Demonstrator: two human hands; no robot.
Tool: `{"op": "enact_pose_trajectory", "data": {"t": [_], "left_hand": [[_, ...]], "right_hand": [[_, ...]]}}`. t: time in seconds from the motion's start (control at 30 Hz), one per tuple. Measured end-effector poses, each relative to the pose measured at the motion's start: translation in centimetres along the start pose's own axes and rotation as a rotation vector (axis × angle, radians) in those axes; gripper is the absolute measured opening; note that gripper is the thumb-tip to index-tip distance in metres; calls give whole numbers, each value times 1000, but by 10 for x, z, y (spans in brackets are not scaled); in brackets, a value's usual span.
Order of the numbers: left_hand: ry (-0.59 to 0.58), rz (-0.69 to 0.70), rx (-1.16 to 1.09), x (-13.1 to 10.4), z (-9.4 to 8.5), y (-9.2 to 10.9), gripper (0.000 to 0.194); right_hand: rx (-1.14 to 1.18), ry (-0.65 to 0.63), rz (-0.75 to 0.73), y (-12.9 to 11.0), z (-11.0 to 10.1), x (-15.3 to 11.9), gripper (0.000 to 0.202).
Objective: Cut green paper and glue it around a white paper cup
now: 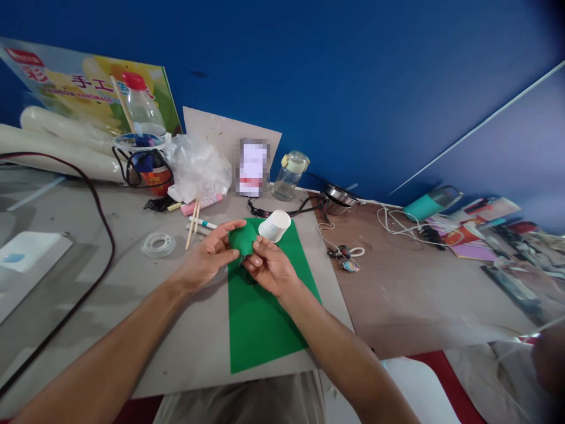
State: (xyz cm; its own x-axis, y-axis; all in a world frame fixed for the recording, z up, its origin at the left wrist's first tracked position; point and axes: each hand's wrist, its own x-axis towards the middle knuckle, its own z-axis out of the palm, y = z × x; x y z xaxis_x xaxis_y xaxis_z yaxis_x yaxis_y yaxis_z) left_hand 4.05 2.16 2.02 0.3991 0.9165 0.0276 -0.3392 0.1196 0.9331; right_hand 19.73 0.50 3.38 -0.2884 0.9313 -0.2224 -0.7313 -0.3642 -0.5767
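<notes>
Between my two hands is a small piece of green paper [242, 238], raised over the table. My left hand [212, 250] pinches its left edge with the thumb and fingers. At its lower right, my right hand [272, 265] grips the same piece. Under my hands lies a large green paper sheet [269, 330]. A white paper cup [275, 226] rests tilted near the top of that sheet, just beyond my right hand. Something dark shows below my fingers, mostly hidden, and I cannot make out what it is.
Left of the sheet are a tape roll [158, 244], wooden sticks [193, 225] and a pen [202, 222]. Behind stand a phone [252, 168], a glass jar [290, 175] and a plastic bag [198, 168]. Keys [348, 265] and cables lie right; another person is at the right edge.
</notes>
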Motion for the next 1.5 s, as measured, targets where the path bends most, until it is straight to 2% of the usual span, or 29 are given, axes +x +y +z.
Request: {"op": "enact_pose_trajectory", "data": {"t": [0.33,0.57,0.97,1.2,1.5], "left_hand": [[7,-14,113,0,2,1,40],[55,-13,66,1,6,-1,49],[11,-51,189,-2,5,13,47],[-9,-55,227,-1,3,13,49],[-29,-82,317,-2,2,16,49]], "right_hand": [[-153,50,-26,-2,-1,1,23],[-227,69,-119,-2,0,0,16],[-216,85,-18,-2,1,0,21],[-231,59,32,-5,0,-1,20],[-413,101,16,-9,-1,-1,24]]}}
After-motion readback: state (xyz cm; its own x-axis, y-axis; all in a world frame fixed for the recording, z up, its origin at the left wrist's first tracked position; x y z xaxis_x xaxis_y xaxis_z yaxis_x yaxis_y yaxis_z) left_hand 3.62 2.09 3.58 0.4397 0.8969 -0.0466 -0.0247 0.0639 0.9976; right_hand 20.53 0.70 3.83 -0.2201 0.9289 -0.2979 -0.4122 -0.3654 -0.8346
